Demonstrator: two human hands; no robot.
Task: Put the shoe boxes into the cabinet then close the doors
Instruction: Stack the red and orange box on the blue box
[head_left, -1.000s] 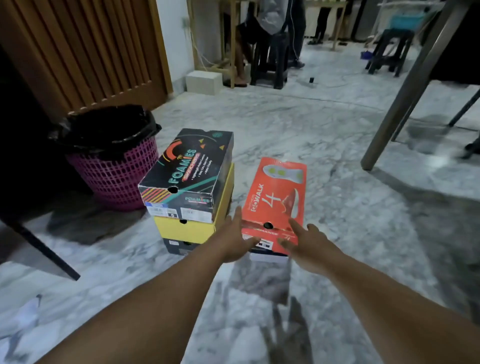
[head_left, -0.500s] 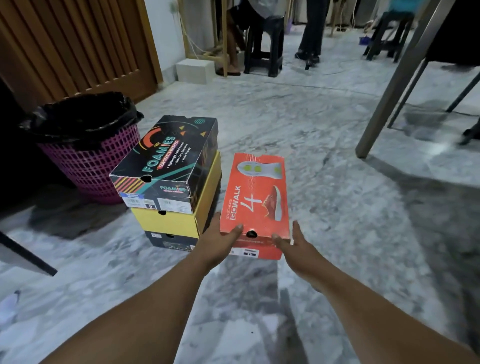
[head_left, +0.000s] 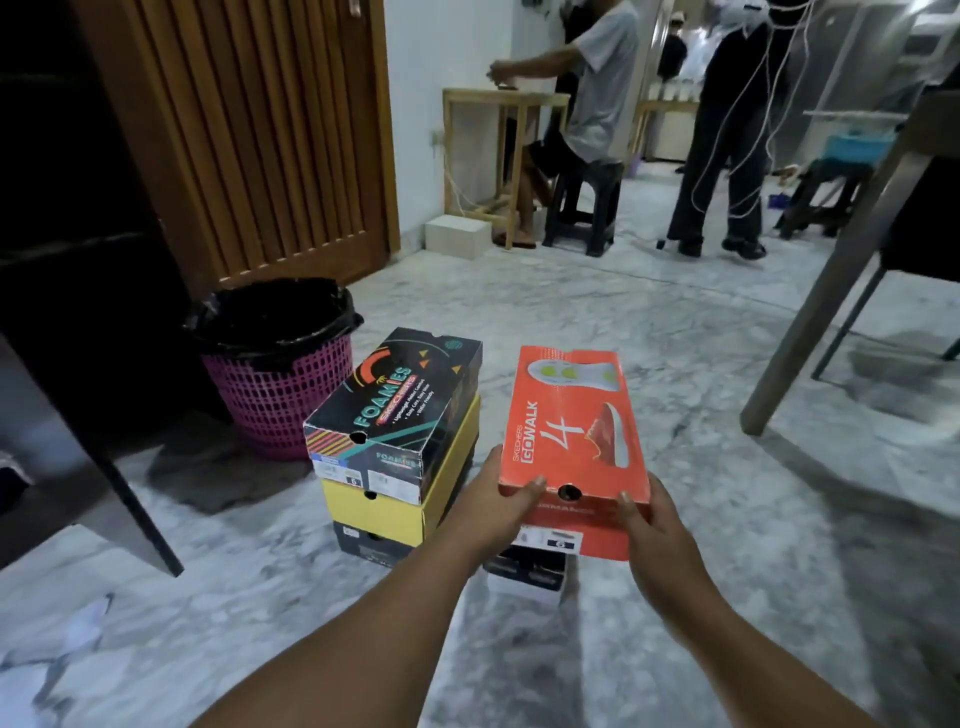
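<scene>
An orange shoe box (head_left: 569, 426) is held up off the floor between both hands. My left hand (head_left: 491, 501) grips its near left corner, thumb on the lid. My right hand (head_left: 649, 525) grips the near right corner the same way. Under the lifted box a dark shoe box (head_left: 524, 571) lies on the marble floor. To the left stands a stack of three: a black printed box (head_left: 395, 405) on a yellow box (head_left: 400, 499) on a dark box (head_left: 363, 545). The dark cabinet (head_left: 78, 208) fills the left edge, its open door (head_left: 104, 467) angled outward.
A pink basket with a black liner (head_left: 280, 374) stands between the cabinet and the stack. A slatted wooden door (head_left: 249, 135) is behind it. A metal table leg (head_left: 810, 312) slants at right. Two people, stools and a wooden table occupy the far room.
Both hands took hold of the orange box's near corners and lifted it off the dark box beneath. The view tilted up, showing the far room.
</scene>
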